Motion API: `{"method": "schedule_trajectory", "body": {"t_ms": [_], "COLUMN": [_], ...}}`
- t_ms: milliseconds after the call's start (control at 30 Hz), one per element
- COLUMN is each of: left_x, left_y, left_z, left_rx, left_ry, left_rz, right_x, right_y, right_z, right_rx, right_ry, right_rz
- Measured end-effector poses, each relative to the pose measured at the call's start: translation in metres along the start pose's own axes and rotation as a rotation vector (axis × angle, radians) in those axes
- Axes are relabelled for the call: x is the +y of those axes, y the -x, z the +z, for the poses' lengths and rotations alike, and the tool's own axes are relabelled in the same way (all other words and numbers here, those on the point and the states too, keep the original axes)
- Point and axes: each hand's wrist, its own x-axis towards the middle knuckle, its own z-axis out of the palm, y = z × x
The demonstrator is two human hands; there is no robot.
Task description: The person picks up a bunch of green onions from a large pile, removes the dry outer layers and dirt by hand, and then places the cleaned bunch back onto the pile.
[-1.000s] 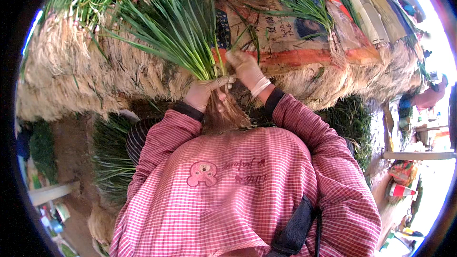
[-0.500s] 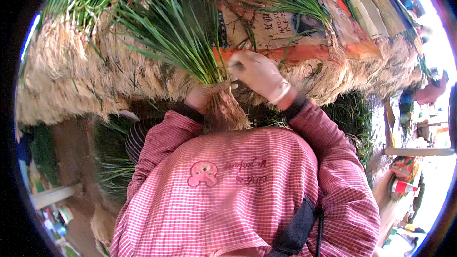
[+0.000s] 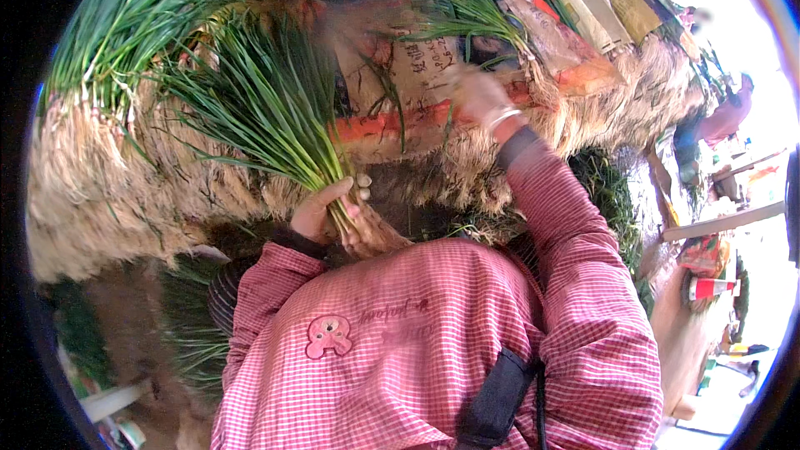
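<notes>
My left hand (image 3: 317, 207) is wrapped round the lower stems of a bunch of spring onions (image 3: 279, 129). Their green leaves fan up and to the left, and their pale roots hang by my checked apron. Away from the bunch, my right hand (image 3: 485, 100), in a pale glove, is stretched over a printed sack (image 3: 429, 57). Motion smears its fingers, so whether it holds anything is unclear. Just beyond it, a smaller bunch of spring onions (image 3: 471, 12) lies on the sack with its roots toward me.
A large heap of spring onions (image 3: 137, 33) lies at the far left, roots facing me. Thick straw-coloured roots (image 3: 225, 167) hang along the near edge of the pile. More greens (image 3: 196, 325) are low on the left. A red and white cone (image 3: 711, 288) stands at the right.
My right hand has left the bunch and moved to the right over the sack. My left hand keeps its hold, with the bunch slightly lower and further left in view. The whole view has shifted.
</notes>
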Motion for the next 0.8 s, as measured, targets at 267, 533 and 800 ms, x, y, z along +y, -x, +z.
{"method": "schedule_trajectory", "body": {"t_ms": [267,533,800], "left_x": [0.022,0.036,0.025], "left_y": [0.009,0.011,0.011], "left_z": [0.029,0.006,0.002], "left_rx": [-0.082,0.020,0.254], "left_ry": [-0.182,-0.096,-0.104], "left_rz": [0.376,0.400,0.338], "right_x": [0.204,0.096,-0.044], "right_y": [-0.003,-0.025,0.020], "right_z": [0.003,-0.007,-0.039], "right_rx": [0.042,0.302,0.323], "right_ry": [0.053,-0.576,-1.181], "right_rz": [0.642,0.282,0.205]}}
